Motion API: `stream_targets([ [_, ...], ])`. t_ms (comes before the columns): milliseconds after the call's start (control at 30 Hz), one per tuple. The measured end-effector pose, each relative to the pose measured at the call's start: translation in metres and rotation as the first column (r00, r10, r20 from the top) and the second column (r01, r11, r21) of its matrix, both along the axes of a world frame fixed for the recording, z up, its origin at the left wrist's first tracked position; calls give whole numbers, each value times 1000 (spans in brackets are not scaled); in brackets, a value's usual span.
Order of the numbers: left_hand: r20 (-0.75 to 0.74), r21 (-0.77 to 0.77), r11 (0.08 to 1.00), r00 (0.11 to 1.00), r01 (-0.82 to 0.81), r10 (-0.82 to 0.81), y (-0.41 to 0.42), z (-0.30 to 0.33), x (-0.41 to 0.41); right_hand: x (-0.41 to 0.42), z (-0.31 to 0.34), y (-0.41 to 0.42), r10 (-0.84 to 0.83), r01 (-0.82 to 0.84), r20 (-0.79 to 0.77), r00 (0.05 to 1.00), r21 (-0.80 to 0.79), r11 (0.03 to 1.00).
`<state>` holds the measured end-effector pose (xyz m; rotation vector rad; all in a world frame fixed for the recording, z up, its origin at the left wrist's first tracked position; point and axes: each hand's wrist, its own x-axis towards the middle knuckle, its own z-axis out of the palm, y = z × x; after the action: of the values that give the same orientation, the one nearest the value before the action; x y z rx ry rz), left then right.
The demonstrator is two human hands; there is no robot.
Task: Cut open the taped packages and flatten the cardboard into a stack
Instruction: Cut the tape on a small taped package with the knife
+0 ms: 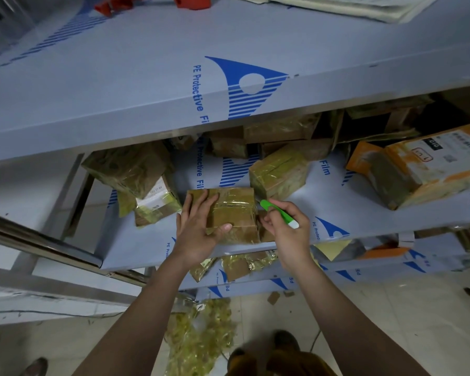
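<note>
Sitting near the front edge of the middle shelf (350, 202), the box (234, 213) in hand is a small brown carton wrapped in glossy yellowish tape. It looks light and fairly stiff, though the tape skin is probably slick under the fingers, so a flat press from above with the thumb hooked on the near face should hold it better than a pinch. The left hand (198, 229) does about that: its fingers lie spread over the box's top left, and the thumb presses the front face. The right hand (288, 226) grips a green cutter (278, 214) just beside the box's right edge, tip pointing up and away toward that corner; whether a blade is out I cannot tell. The tape seam running across the top seems the natural line to slit, keeping the steadying fingers clear of the blade's path. Around it lie more taped boxes (278, 172), and an orange-printed carton (423, 166) farther right. Stripped tape (201, 337) lies heaped on the floor below, and a red tape dispenser (152, 2) sits on the top shelf.
</note>
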<state>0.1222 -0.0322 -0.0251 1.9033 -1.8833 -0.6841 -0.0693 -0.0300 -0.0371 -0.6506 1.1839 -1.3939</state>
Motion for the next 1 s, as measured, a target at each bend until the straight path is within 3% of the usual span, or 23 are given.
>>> stream_targets([
  [700,-20,-44,999,1000,-21,20,3,-1,-2,-12,-2,30,84,-86,-54,995,-45,995],
  [1000,-42,-41,999,999,-31,30,3,-1,-1,-3,2,10,-29,29,36,999,2,1000],
])
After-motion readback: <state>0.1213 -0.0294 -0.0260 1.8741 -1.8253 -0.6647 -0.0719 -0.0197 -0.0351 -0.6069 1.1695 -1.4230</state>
